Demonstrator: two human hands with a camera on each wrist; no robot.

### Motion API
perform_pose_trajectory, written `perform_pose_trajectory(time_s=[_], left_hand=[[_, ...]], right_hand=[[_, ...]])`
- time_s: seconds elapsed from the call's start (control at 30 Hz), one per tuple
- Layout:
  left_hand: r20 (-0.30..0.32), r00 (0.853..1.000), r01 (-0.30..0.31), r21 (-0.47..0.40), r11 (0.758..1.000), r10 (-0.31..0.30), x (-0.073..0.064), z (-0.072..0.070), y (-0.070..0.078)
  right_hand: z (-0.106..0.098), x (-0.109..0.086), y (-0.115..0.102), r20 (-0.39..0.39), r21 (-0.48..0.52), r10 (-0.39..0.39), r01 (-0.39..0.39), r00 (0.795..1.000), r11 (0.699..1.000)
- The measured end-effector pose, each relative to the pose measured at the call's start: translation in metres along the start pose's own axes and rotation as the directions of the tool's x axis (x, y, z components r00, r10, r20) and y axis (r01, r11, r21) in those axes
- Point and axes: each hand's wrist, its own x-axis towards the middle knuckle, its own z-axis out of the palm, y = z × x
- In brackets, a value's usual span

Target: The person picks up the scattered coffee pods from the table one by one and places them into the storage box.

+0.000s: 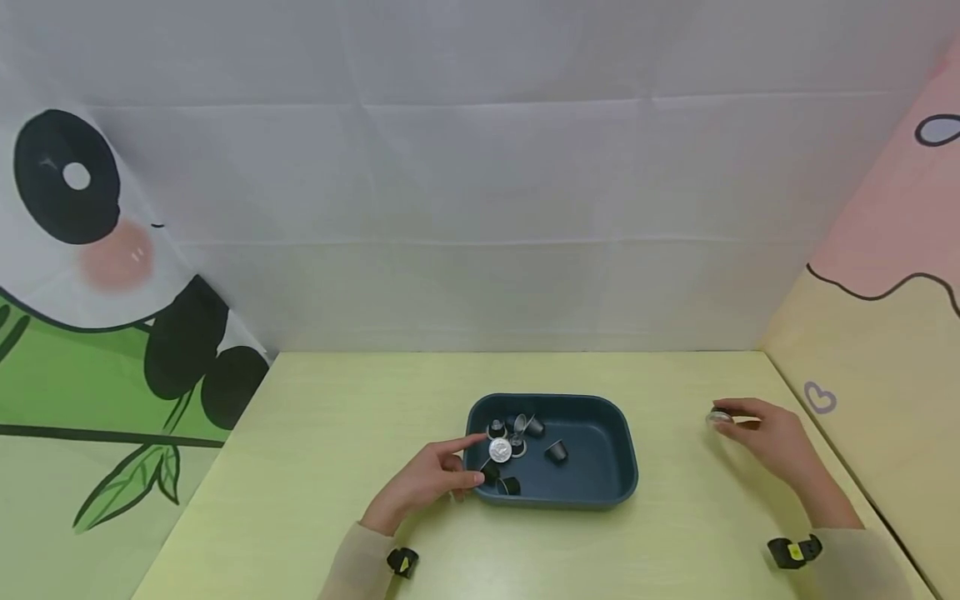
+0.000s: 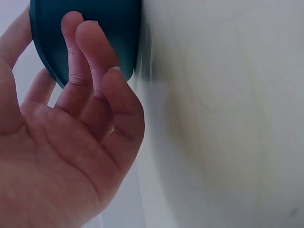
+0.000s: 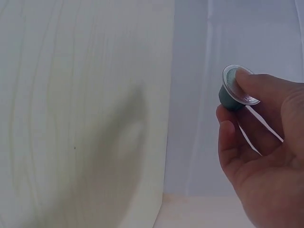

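A dark blue tray (image 1: pixel 592 450) stands on the table with several dark coffee capsules (image 1: pixel 556 452) in it, mostly toward its left side. At that left end, my left hand (image 1: pixel 427 482) holds the tray, thumb and index finger at the rim. In the left wrist view, its other fingers (image 2: pixel 124 111) bend in front of the tray's outer wall (image 2: pixel 122 33). Far to the right, my right hand (image 1: pixel 772 437) pinches a green coffee capsule (image 3: pixel 230 100) between thumb and fingers, above the table. The thumb lies across the capsule's silvery lid.
The pale yellow table (image 1: pixel 300 433) meets a white cloth backdrop (image 1: pixel 487 208) behind the tray. A painted panel (image 1: pixel 870 400) borders the table close to my right hand, and another painted panel (image 1: pixel 97 383) slants along the left.
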Motion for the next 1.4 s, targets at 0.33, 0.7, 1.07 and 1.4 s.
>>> perform_pose_trajectory(time_s=[0.33, 0.7, 1.07, 1.4], left_hand=[[-0.019, 1.000, -0.019, 0.022, 1.000, 0.019, 0.000, -0.002, 0.001], [-0.012, 1.000, 0.001, 0.007, 1.000, -0.001, -0.001, 0.001, 0.003], [-0.004, 1.000, -0.011, 0.013, 1.000, 0.011, 0.000, 0.002, 0.002], [-0.004, 1.000, -0.004, 0.014, 1.000, 0.004, 0.001, 0.002, 0.002]], right_hand=[[0.013, 0.002, -0.029, 0.002, 0.019, -0.073, 0.073, 0.997, 0.997], [0.034, -0.001, -0.070, -0.008, 0.029, -0.295, 0.295, 0.955, 0.955], [0.053, 0.001, -0.110, 0.075, 0.094, -0.470, 0.463, 0.880, 0.881], [0.062, 0.015, -0.141, 0.218, 0.142, -0.497, 0.476, 0.840, 0.868]])
